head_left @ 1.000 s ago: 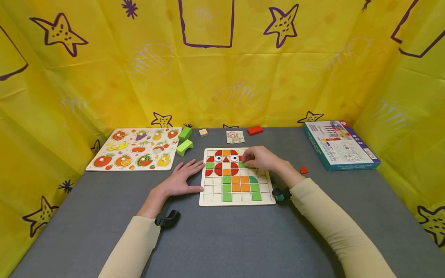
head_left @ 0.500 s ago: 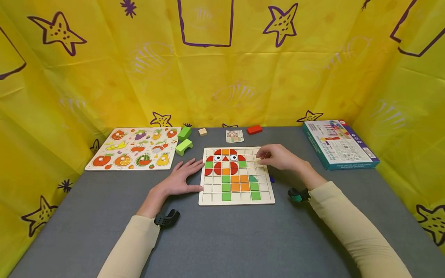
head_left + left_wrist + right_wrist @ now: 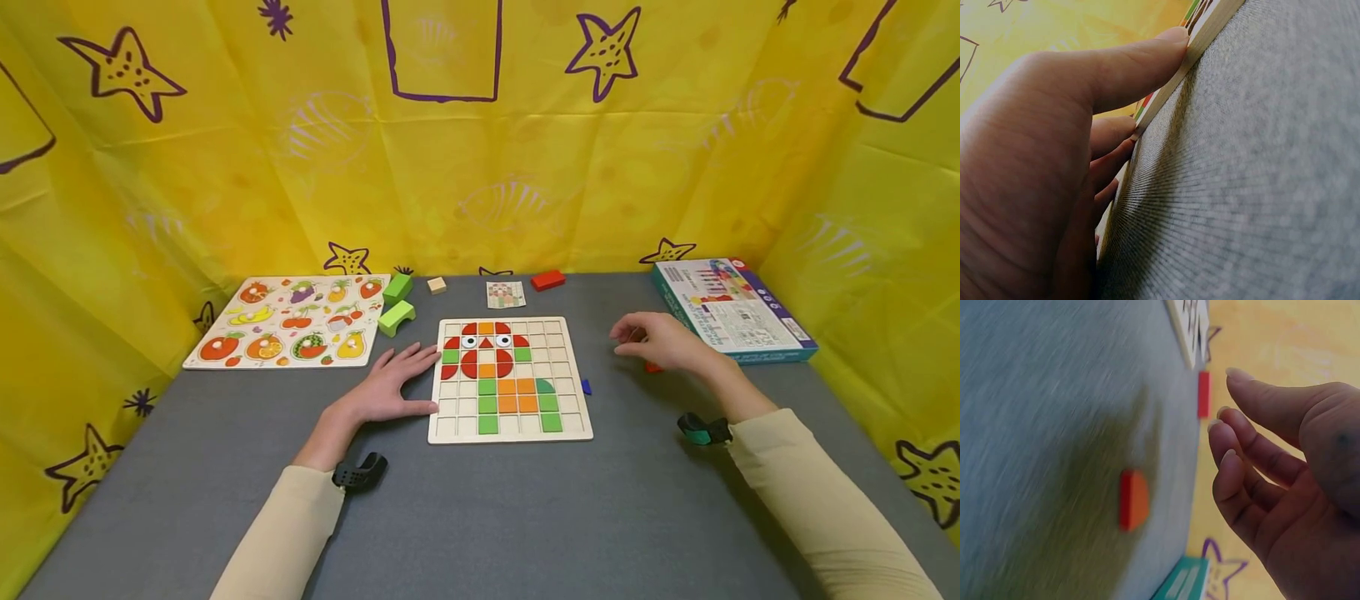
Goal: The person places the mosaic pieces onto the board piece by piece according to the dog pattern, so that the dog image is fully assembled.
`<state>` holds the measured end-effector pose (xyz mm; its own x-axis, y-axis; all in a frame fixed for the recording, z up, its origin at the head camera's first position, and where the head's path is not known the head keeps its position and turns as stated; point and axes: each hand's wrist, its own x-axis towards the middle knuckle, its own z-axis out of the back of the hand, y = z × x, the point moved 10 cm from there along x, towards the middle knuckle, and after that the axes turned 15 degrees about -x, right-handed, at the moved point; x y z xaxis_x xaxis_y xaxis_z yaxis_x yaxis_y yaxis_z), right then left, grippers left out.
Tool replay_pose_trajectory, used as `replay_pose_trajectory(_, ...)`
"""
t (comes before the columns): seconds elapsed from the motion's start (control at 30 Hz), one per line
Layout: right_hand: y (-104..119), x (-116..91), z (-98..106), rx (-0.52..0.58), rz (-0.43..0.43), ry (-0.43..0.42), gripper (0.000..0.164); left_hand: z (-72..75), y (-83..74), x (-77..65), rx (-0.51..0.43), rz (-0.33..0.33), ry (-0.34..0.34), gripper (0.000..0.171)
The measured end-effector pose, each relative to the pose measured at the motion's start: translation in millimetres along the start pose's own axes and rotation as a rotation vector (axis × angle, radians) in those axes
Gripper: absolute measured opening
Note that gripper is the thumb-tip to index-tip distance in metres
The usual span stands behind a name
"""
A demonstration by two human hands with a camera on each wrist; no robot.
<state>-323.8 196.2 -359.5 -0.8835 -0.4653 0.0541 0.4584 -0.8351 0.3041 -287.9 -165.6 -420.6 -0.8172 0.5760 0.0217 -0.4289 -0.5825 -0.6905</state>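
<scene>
A wooden grid board (image 3: 570, 385) lies on the grey table, partly filled with red, green, orange and eye-printed tiles. Along its left edge rests my left hand (image 3: 384, 390), fingers spread; in the left wrist view the thumb (image 3: 1141, 69) touches the board's side. My right hand (image 3: 663, 340) hovers right of the board, fingers loosely bent, nothing between thumb and fingertips. Below it on the table is a small red piece with a curved side (image 3: 1134, 500), mostly hidden by the hand in the head view. A small blue piece (image 3: 587, 387) sits by the board's right edge.
Behind the board lie a pattern card (image 3: 506, 294), a red block (image 3: 548, 280), a pale wooden block (image 3: 437, 286) and green blocks (image 3: 397, 317). A fruit puzzle board (image 3: 277, 323) is at the left, a game box (image 3: 735, 312) at the right. Yellow cloth surrounds the table.
My right hand has left the board's upper part, where a red tile now shows above the green one, and has moved right over the table. The left hand stays put.
</scene>
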Motion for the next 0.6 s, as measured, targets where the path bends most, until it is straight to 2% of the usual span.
replay_pose_trajectory(0.13, -23, -12, -2, -0.001, -0.056, 0.021, 0.019, -1.3, 1.3, 0.8, 0.001, -0.004, 0.001, 0.091)
replay_pose_trajectory(0.27, -39, -22, -6, -0.003, -0.070, 0.036, 0.019, -1.8, 1.7, 0.8, 0.003, -0.008, 0.001, 0.091)
replay_pose_trajectory(0.6, -53, -34, -15, -0.009, -0.092, 0.066, 0.026, -1.5, 2.4, 1.5, 0.010, 0.007, 0.006, 0.093)
